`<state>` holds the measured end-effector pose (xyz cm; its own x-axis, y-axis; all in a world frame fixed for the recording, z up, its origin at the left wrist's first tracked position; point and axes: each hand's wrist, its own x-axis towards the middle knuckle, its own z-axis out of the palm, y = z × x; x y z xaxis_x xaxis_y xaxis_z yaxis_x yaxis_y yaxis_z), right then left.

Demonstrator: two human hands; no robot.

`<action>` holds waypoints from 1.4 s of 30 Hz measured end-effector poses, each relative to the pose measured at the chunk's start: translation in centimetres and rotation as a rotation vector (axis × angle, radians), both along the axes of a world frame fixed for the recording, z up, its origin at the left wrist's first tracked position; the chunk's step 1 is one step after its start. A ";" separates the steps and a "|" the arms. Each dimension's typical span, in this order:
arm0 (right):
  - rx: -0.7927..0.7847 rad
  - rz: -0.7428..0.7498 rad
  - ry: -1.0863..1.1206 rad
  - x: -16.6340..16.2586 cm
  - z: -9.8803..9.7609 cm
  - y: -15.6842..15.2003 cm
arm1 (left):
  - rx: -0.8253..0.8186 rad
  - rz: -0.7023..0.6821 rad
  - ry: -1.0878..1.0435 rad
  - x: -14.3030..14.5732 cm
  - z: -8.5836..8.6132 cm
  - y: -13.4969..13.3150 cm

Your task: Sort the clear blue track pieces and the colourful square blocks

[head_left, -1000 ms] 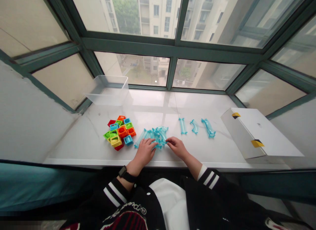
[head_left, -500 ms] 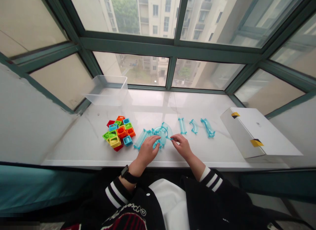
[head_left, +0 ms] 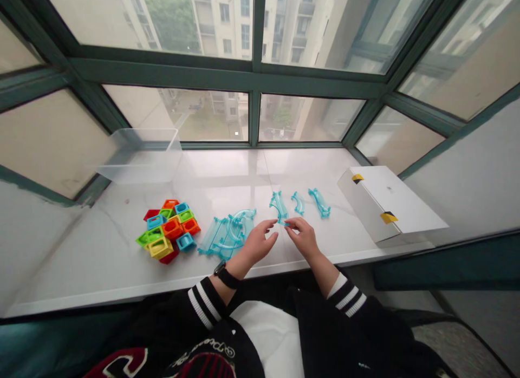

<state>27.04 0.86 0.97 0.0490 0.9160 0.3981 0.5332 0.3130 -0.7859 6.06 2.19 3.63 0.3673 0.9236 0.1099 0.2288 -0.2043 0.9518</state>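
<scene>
Between thumb and fingers of my right hand [head_left: 303, 238] is the near end of a curved track piece [head_left: 278, 213] in clear blue plastic. It overlaps a straight blue track piece [head_left: 279, 198] behind it; whether the two touch I cannot tell. My left hand [head_left: 260, 241] is close by on the other side, thumb apart from its fingers, fingertips near the curved piece and no grip on it visible. Left of that hand lies a pile of clear blue track pieces [head_left: 221, 238], straight and curved. A small curved piece [head_left: 298, 203] and a wavy sloped piece [head_left: 319, 203] lie to the right.
Several coloured hollow blocks [head_left: 173, 227] are heaped at the left on the white sill [head_left: 101, 259]. A clear plastic bin [head_left: 142, 169] stands behind them by the window. At the right is a white box [head_left: 400, 199] with yellow-black tape.
Both hands have moved from over the track pile to the right, bringing the curved track piece toward the separate pieces. The camera view has turned right.
</scene>
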 end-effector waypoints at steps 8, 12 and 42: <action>0.065 -0.182 -0.067 4.4 0.2 1.1 | -0.085 -0.105 0.004 6.0 -0.1 2.1; 0.077 -0.239 -0.115 6.3 -0.4 2.4 | -0.189 -0.118 -0.005 8.3 0.0 3.8; -0.064 -0.258 -0.183 8.7 -5.6 7.0 | -0.447 -0.060 -0.005 12.7 -4.6 7.3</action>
<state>35.72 7.85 -4.62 0.2157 0.9062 0.3638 0.7227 0.1024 -0.6835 18.71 9.53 -0.95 0.4222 0.8579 -0.2930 0.2242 0.2143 0.9507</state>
